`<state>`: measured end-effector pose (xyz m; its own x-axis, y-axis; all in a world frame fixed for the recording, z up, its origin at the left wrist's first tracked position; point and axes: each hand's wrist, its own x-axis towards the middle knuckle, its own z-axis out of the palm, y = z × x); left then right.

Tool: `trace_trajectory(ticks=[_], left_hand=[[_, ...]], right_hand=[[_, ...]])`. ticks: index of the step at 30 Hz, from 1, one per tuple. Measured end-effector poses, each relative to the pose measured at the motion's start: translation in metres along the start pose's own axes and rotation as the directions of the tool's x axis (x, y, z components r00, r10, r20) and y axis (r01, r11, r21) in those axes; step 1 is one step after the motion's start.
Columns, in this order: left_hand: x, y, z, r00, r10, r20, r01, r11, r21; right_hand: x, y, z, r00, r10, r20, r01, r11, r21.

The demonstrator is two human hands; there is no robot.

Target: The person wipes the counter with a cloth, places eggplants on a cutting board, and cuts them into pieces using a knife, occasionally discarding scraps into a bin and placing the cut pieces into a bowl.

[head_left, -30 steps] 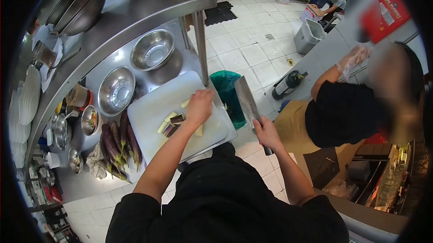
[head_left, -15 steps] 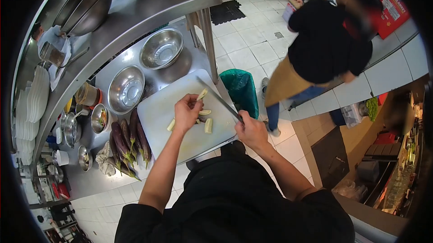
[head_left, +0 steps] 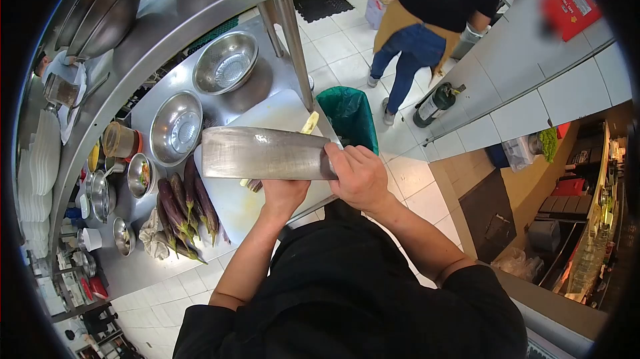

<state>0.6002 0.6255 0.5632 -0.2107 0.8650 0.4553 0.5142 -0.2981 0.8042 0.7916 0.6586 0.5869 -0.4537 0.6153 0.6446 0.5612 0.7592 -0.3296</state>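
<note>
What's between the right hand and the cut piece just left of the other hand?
The left hand and the cleaver that the right hand grips: in this view, both lie toward the cut piece on the cutting board. The left fingertips are hidden behind the blade.

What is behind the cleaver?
Behind the cleaver lies the board. A pale strip shows past the cleaver's top edge, cut pieces below. The fingertips of the left hand and whatever else the cleaver covers are hidden.

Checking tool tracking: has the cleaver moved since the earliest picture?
Yes, leftward: judged against the cutting board, the cleaver went from beyond the board's right edge to spanning above the board.
</note>
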Motion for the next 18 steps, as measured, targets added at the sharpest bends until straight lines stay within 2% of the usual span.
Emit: trace_trajectory(ticks=[3, 9, 12, 15, 17, 18], left_hand=[[0.000, 0.007, -0.002, 1.000, 0.016, 0.011, -0.016, 1.000, -0.019], [0.012, 0.023, -0.003, 0.993, 0.094, -0.069, -0.094, 0.996, 0.000], [0.014, 0.019, -0.006, 0.994, 0.101, -0.052, -0.098, 0.994, 0.056], [0.006, 0.005, -0.007, 0.992, 0.121, 0.032, -0.123, 0.989, 0.076], [0.006, 0.007, -0.009, 0.997, -0.014, 0.077, 0.015, 1.000, -0.022], [0.006, 0.009, -0.004, 0.979, -0.179, 0.100, 0.199, 0.949, -0.245]], right_hand=[[0.002, 0.001, -0.003, 0.999, -0.032, -0.012, 0.032, 0.999, -0.002], [-0.001, 0.010, -0.002, 0.998, -0.059, -0.023, 0.056, 0.994, -0.094], [-0.007, 0.014, -0.001, 1.000, -0.019, -0.013, 0.018, 0.994, -0.104], [-0.011, 0.010, -0.003, 1.000, 0.005, 0.014, -0.004, 0.996, -0.093], [-0.013, 0.002, -0.005, 0.994, 0.106, -0.005, -0.104, 0.988, 0.118], [-0.014, -0.003, -0.006, 0.995, 0.103, -0.005, -0.101, 0.988, 0.119]])
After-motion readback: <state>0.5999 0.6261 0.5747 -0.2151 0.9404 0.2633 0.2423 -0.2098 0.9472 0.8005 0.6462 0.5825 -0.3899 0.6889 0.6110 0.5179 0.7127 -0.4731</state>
